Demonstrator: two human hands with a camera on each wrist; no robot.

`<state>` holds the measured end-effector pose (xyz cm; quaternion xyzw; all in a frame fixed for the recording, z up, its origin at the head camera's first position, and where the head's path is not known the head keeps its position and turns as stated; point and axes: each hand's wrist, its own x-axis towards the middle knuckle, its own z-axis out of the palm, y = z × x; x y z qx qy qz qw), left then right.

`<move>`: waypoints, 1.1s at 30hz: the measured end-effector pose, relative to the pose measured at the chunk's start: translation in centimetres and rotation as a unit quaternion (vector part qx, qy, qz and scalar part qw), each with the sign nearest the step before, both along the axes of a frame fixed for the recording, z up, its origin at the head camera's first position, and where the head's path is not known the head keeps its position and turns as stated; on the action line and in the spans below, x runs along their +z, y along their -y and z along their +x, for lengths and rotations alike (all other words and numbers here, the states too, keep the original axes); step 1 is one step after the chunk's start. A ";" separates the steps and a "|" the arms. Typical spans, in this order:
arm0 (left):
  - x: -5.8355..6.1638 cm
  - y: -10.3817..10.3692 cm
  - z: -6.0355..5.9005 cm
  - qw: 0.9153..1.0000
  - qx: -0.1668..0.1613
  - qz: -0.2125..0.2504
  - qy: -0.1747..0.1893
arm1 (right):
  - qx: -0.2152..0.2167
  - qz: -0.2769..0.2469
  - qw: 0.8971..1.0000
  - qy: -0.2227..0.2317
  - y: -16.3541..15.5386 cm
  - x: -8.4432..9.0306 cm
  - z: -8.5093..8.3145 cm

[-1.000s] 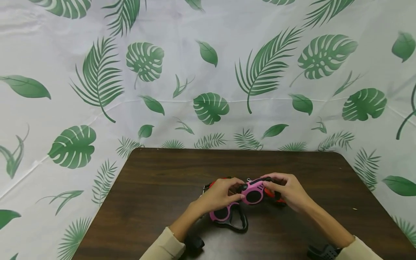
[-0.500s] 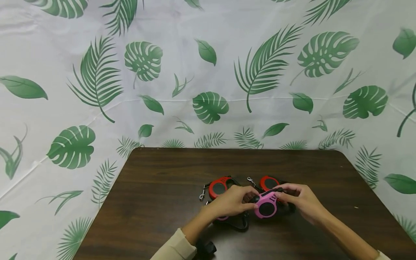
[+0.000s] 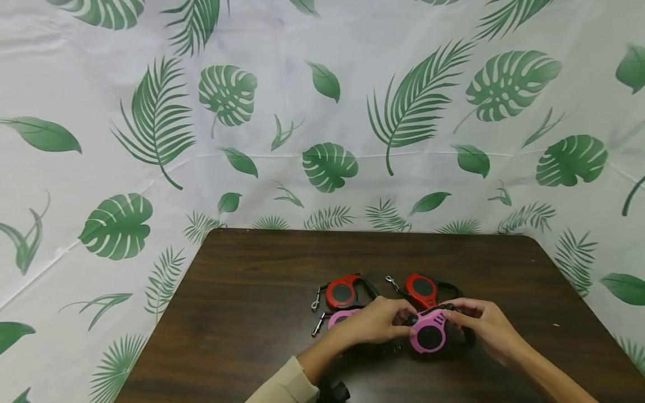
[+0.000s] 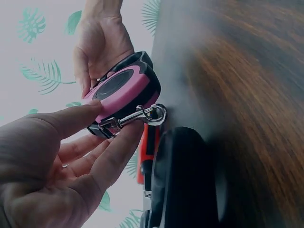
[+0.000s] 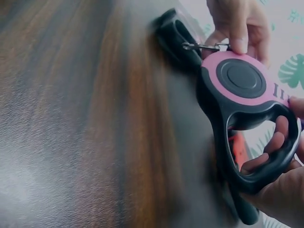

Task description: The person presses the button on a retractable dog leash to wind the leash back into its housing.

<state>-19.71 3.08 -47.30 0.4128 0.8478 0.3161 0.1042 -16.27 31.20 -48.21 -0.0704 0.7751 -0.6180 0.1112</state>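
Note:
Both my hands hold a pink and black retractable dog leash [image 3: 429, 337] above the table, right of the middle. My left hand [image 3: 379, 322] pinches its front end between thumb and fingers, where the silver snap clip [image 4: 137, 118] hangs in the left wrist view. At the other end, my right hand [image 3: 487, 323] grips the black loop handle [image 5: 219, 135], some fingers showing through its opening in the right wrist view. Behind lies a red leash [image 3: 421, 286], its handle partly behind my right hand. A second pink leash [image 3: 340, 317] lies mostly hidden under my left hand.
Another red leash [image 3: 340, 292] lies just beyond the second pink one, with their silver clips pointing left. Dark wood table [image 3: 242, 302] surrounds them. A white cloth [image 3: 282, 184] with green leaves hangs behind its far edge. A black object [image 3: 339, 390] sits by my left sleeve.
Both hands have carried the pink leash right and nearer to me. The two red leashes, earlier largely covered by the hands, now show more fully.

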 end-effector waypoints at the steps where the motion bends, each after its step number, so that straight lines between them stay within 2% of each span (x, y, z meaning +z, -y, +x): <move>1: -0.1 -0.1 0.0 1.000 -0.002 -0.005 0.004 | -0.002 0.003 1.000 0.006 -0.1 -0.1 0.1; 5: -0.4 -0.3 0.1 0.999 -0.006 -0.026 0.019 | -0.007 0.014 1.000 0.027 -0.3 -0.6 0.4; 9: -0.5 -0.4 0.0 0.999 -0.012 -0.038 0.024 | -0.009 0.020 0.999 0.030 -0.3 -1.0 0.6; 12: -0.6 -0.5 0.0 0.999 -0.019 -0.041 0.023 | -0.027 0.031 0.999 0.035 -0.2 -1.0 0.6; 21: -1.1 -1.0 0.0 0.998 -0.018 -0.065 0.010 | -0.051 0.121 0.990 0.049 0.2 -1.3 0.7; 25: -1.1 -1.0 0.0 0.997 -0.028 -0.071 0.005 | -0.057 0.183 0.981 0.041 0.1 -1.3 0.7; 29: -1.1 -1.3 -0.1 0.996 -0.039 -0.084 0.000 | -0.058 0.272 0.961 0.001 -0.2 -1.4 0.6; 33: -1.3 -1.6 -0.1 0.994 -0.038 -0.105 -0.014 | -0.058 0.306 0.950 -0.015 -0.4 -1.6 0.6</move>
